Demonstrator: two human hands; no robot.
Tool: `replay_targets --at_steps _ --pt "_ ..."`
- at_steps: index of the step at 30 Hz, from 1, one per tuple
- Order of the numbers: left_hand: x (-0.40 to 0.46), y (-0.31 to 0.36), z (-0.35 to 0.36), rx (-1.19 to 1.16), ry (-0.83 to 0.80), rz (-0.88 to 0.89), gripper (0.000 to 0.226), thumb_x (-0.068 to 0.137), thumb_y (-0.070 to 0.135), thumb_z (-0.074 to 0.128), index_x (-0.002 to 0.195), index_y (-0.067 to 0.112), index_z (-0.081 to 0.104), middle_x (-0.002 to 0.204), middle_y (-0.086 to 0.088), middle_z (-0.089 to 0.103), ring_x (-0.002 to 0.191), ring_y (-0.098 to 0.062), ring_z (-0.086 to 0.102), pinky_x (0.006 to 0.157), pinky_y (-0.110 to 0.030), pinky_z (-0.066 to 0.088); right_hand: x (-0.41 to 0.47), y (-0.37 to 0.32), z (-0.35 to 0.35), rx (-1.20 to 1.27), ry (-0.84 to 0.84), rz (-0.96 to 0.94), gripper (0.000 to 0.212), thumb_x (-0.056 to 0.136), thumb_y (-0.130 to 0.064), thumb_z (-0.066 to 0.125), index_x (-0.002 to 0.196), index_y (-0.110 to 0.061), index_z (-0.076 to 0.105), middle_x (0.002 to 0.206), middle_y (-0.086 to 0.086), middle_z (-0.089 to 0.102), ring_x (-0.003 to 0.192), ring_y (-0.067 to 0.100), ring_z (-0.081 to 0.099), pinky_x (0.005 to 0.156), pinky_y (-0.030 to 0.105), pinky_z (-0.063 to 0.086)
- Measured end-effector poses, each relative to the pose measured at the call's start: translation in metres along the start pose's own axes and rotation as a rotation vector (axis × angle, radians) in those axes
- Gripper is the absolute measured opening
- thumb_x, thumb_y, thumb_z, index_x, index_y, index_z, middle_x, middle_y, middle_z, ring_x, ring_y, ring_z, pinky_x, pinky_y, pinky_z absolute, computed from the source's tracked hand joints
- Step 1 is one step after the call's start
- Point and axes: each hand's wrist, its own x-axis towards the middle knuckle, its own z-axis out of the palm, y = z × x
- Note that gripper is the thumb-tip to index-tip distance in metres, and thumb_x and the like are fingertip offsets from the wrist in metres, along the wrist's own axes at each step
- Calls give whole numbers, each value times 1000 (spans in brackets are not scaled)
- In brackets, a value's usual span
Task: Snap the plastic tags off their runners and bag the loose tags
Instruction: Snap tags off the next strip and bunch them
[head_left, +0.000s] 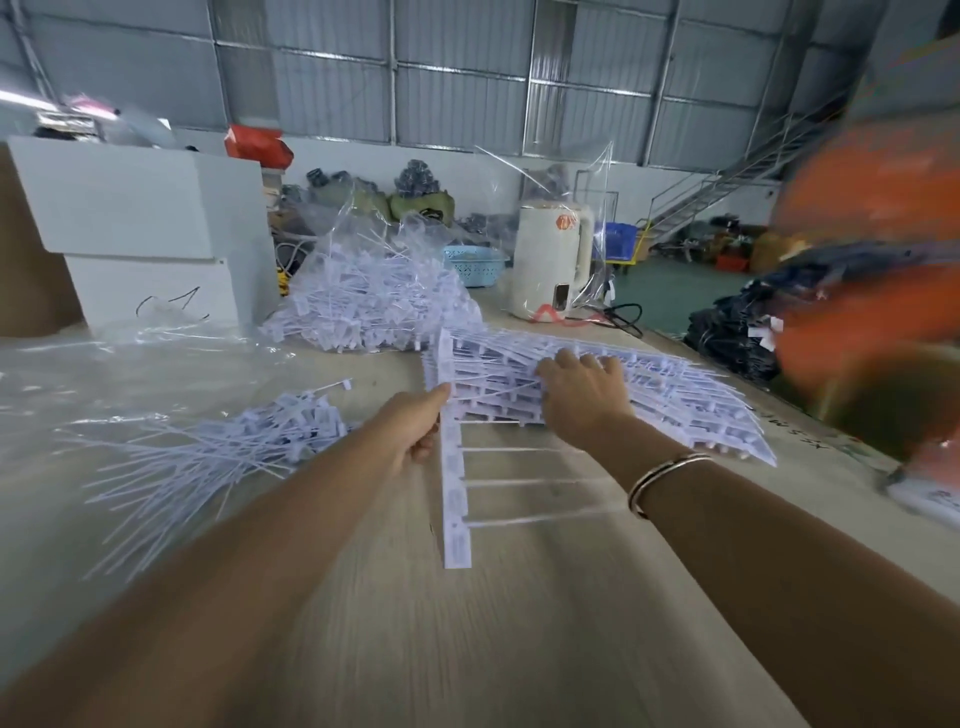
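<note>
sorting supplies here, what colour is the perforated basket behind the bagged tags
Light blue; the basket shows only in the head view, beside the white kettle.

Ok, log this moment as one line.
left hand grips tag strip | right hand presses runner stack | loose tags unbagged

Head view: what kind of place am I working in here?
Most likely a warehouse or small factory floor. The walls are corrugated metal sheeting, a metal staircase climbs at the far right, and the worktable carries bulk bagged tags with stacked white cartons beside them.
</note>
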Motion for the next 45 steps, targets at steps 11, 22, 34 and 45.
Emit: replay_targets --at_steps 11,22,34,45 --pt "65 22 17 -18 126 117 37 93 29 52 99 -6 63 78 -25 64 64 -34 65 66 -42 54 48 -27 10 51 -137 -169 60 86 -1 46 141 -25 35 146 -2 38 131 27 37 105 49 31" --pt "5 9 -12 -200 548 323 21 88 18 49 76 2 57 68 -12 56 67 -25 53 58 -28 37 61 -34 4 53 -225 51 35 89 -10 41 123 -11 50 126 10 55 118 31 51 91 45 41" --pt "-74 19 -102 85 -250 101 17 96 13 45 80 15 50 77 -11 52 51 -23 63 52 -24 45 5 2 -55 567 195 146 38 90 -6 38 113 -22 64 124 7 59 89 24 60 82 36 52" --pt "-103 -19 -80 399 -289 421 8 94 27 53 90 29 59 93 7 65 87 -14 64 84 -34 51 -67 -69 -52 310 10 -563 46 91 -16 45 134 -31 50 111 4 63 108 23 53 98 35 34"
